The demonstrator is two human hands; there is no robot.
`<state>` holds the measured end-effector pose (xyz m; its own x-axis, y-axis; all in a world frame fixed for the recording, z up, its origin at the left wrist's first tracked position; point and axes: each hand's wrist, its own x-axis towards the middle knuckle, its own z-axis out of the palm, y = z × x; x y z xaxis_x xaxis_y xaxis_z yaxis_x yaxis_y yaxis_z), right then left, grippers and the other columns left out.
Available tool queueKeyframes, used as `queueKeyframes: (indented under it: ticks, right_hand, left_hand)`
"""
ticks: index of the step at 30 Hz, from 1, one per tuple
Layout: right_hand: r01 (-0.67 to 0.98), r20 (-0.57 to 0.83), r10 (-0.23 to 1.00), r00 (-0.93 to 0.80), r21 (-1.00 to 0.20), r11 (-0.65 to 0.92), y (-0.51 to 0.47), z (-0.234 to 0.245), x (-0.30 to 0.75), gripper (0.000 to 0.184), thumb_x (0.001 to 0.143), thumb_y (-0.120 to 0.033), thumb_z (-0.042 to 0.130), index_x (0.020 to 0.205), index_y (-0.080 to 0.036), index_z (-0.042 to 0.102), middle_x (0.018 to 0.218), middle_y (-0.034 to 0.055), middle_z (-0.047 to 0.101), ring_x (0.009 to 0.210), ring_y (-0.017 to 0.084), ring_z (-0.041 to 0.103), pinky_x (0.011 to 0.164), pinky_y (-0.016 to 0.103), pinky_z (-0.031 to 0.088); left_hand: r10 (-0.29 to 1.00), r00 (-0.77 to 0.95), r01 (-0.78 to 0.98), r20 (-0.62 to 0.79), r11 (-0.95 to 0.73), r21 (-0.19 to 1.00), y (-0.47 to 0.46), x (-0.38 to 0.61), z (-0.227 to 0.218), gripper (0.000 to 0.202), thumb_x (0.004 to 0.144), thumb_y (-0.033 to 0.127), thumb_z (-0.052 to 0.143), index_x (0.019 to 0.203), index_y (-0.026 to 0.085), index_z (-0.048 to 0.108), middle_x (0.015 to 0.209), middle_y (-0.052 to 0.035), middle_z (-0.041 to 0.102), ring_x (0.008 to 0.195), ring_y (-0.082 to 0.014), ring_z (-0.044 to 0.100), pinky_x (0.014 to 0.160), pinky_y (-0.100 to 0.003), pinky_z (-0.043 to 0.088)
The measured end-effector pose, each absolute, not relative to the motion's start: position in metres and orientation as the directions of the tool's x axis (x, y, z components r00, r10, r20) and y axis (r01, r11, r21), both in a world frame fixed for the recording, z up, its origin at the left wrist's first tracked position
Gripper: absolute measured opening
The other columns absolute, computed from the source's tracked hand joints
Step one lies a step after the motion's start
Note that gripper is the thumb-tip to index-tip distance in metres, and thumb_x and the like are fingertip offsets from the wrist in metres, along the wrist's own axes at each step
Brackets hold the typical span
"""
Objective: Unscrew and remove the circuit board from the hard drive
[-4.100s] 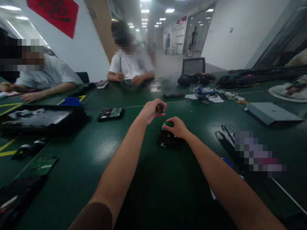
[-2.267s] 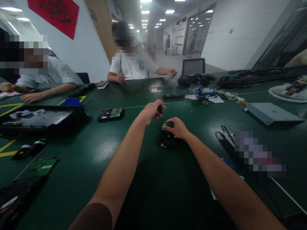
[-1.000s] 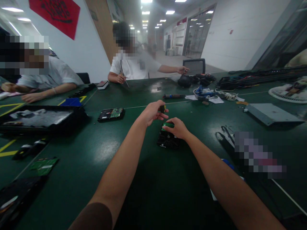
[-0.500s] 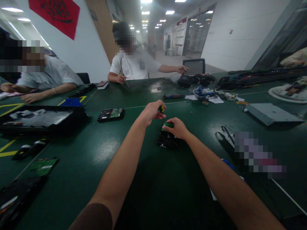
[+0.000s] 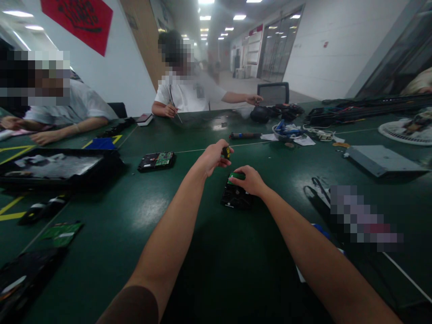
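Note:
In front of me a black hard drive (image 5: 236, 199) lies on the green table, the green of its circuit board showing at its far end. My right hand (image 5: 248, 180) grips that far end from the right, thumb on the near side and fingers over the top. Just above and to the left, my left hand (image 5: 216, 157) is closed round a short black-and-yellow screwdriver handle (image 5: 227, 153). No shaft can be made out, and the fingers cover part of the handle. The left hand stays apart from the drive.
Another hard drive (image 5: 156, 160) lies to the left, near a black tray (image 5: 111, 162) and a green circuit board (image 5: 62, 234). Off to the right are a grey metal box (image 5: 384, 160) and a bowl (image 5: 275, 131) of blue items. Two people sit across the table.
My left hand has turned slightly, so more of the black-and-yellow handle shows. My right hand and the hard drive look unmoved.

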<state>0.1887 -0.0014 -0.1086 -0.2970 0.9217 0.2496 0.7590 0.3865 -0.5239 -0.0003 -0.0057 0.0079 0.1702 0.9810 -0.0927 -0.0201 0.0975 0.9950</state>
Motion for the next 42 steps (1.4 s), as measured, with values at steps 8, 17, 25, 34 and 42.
queueKeyframes:
  ticks: [8, 17, 25, 34, 42]
  right_hand:
    - [0.749, 0.275, 0.914, -0.3, -0.525, 0.404, -0.0001, -0.1122, 0.1899, 0.048, 0.083, -0.064, 0.072, 0.111, -0.024, 0.073, 0.113, 0.0077, 0.071, 0.103, 0.025, 0.065, 0.088, 0.037, 0.049]
    - [0.75, 0.262, 0.915, -0.308, -0.524, 0.403, 0.0003, -0.1111, 0.1896, 0.047, 0.083, -0.064, 0.072, 0.108, -0.025, 0.074, 0.111, 0.0076, 0.071, 0.099, 0.025, 0.064, 0.083, 0.036, 0.049]
    - [0.754, 0.274, 0.912, -0.305, -0.516, 0.407, 0.0001, -0.1125, 0.1897, 0.047, 0.084, -0.064, 0.072, 0.11, -0.025, 0.074, 0.113, 0.0084, 0.07, 0.103, 0.026, 0.065, 0.088, 0.039, 0.05]
    - [0.759, 0.275, 0.915, -0.295, -0.515, 0.399, -0.0001, -0.1128, 0.1892, 0.046, 0.083, -0.061, 0.074, 0.111, -0.025, 0.073, 0.115, 0.0086, 0.07, 0.106, 0.026, 0.065, 0.091, 0.04, 0.05]
    - [0.749, 0.277, 0.908, -0.313, -0.516, 0.416, 0.0006, -0.1131, 0.1901, 0.045, 0.084, -0.063, 0.072, 0.109, -0.025, 0.074, 0.112, 0.008, 0.07, 0.102, 0.025, 0.064, 0.089, 0.04, 0.049]
  left_hand:
    - [0.954, 0.272, -0.098, -0.125, 0.157, 0.983, -0.0046, -0.0005, 0.0055, 0.028, 0.091, 0.041, 0.05, 0.095, 0.016, 0.061, 0.097, -0.0122, 0.073, 0.06, -0.017, 0.067, 0.055, -0.029, 0.049]
    - [0.966, 0.231, -0.062, -0.118, 0.135, 0.989, -0.0024, -0.0003, 0.0036, 0.034, 0.092, 0.046, 0.056, 0.092, 0.014, 0.066, 0.094, -0.011, 0.072, 0.058, -0.0132, 0.065, 0.052, -0.026, 0.044]
    - [0.973, 0.204, -0.034, -0.109, 0.118, 0.992, -0.0005, -0.0023, 0.0027, 0.028, 0.089, 0.044, 0.063, 0.092, 0.016, 0.065, 0.099, -0.0126, 0.075, 0.057, -0.0135, 0.064, 0.048, -0.026, 0.039]
    - [0.968, 0.229, -0.05, -0.103, 0.117, 0.992, 0.0006, -0.0003, 0.0008, 0.026, 0.091, 0.042, 0.061, 0.092, 0.016, 0.064, 0.086, -0.0087, 0.071, 0.053, -0.0117, 0.062, 0.045, -0.025, 0.037]
    - [0.988, 0.157, 0.056, -0.011, 0.002, 0.998, -0.0016, -0.0021, 0.0023, 0.028, 0.09, 0.042, 0.063, 0.091, 0.014, 0.067, 0.094, -0.013, 0.075, 0.059, -0.0135, 0.066, 0.052, -0.025, 0.044]
